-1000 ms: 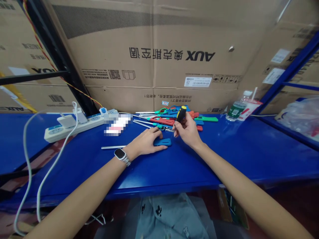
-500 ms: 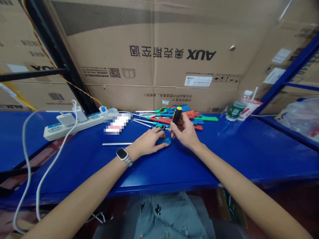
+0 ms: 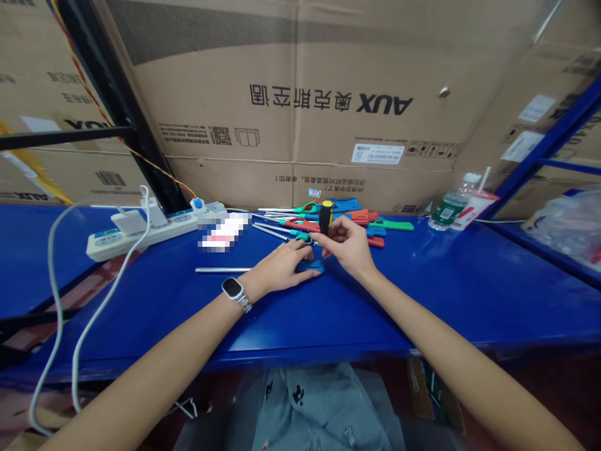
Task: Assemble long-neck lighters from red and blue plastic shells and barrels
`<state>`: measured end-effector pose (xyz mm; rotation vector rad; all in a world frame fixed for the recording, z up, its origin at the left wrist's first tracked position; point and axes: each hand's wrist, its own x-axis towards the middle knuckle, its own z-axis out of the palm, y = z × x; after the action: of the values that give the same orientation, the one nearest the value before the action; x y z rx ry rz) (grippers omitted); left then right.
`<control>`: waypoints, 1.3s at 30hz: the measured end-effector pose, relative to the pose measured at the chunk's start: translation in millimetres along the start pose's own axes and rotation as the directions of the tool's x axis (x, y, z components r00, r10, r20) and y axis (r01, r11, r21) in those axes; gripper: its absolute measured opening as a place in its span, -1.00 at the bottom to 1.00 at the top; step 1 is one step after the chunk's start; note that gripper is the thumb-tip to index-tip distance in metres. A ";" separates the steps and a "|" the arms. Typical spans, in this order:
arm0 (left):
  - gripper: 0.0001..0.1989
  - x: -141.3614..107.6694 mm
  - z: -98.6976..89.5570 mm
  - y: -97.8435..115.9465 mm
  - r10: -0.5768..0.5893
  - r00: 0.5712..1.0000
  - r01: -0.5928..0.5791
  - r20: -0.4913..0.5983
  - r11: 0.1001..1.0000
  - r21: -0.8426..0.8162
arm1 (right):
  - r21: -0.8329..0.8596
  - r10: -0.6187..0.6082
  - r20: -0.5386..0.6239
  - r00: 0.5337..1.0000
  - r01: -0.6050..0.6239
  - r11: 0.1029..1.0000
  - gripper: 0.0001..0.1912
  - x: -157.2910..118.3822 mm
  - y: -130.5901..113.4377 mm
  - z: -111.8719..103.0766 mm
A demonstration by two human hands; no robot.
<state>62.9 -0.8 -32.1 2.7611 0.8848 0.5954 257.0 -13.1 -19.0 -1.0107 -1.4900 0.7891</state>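
A blue long-necked lighter [image 3: 311, 267] lies flat on the blue table, its thin metal tube pointing left. My left hand [image 3: 280, 264] grips its body and presses it down, hiding the middle part. My right hand [image 3: 346, 246] is closed around a screwdriver [image 3: 325, 218] with a black and yellow handle. The screwdriver stands almost upright over the right end of the blue body; its tip is hard to make out. Just behind both hands is a pile of similar lighters [image 3: 305, 225] with red, green and blue handles.
A white power strip [image 3: 162, 233] with plugs and cables sits at the left, near a blurred-out flat item [image 3: 226, 232]. A bottle [image 3: 448, 210] and a cup with a straw [image 3: 474, 208] stand at the right. Large cardboard boxes [image 3: 225, 169] rise behind the blue table [image 3: 451, 288].
The screwdriver's handle has shifted slightly left, with my right fingers moving along it. My left hand keeps its hold on the blue lighter. The whole view has drifted a little.
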 end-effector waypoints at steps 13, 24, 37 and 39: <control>-0.62 -1.9 6.5 -3.7 -0.026 1.000 0.025 -0.009 0.996 -0.087 | 0.025 0.002 0.170 0.985 -0.007 1.000 -0.45 -0.6 -8.2 -9.9; -0.64 -4.2 5.1 -2.9 -0.066 0.998 0.066 0.008 0.992 -0.109 | 0.075 0.055 0.147 0.988 -0.066 0.995 -0.45 7.7 -3.4 -7.8; -0.66 -3.7 9.0 -6.8 -0.066 0.998 0.063 -0.020 0.991 -0.115 | 0.066 0.066 0.004 0.998 -0.066 0.996 -0.50 7.3 2.2 0.4; -0.66 -3.4 9.3 -6.1 -0.083 0.996 0.080 -0.015 0.988 -0.130 | 0.092 0.057 0.072 0.996 -0.064 0.994 -0.50 9.3 0.8 -3.1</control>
<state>61.2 1.7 -43.3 2.5953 0.9239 0.6435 260.0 -4.4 -15.4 -0.9701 -1.4729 0.9375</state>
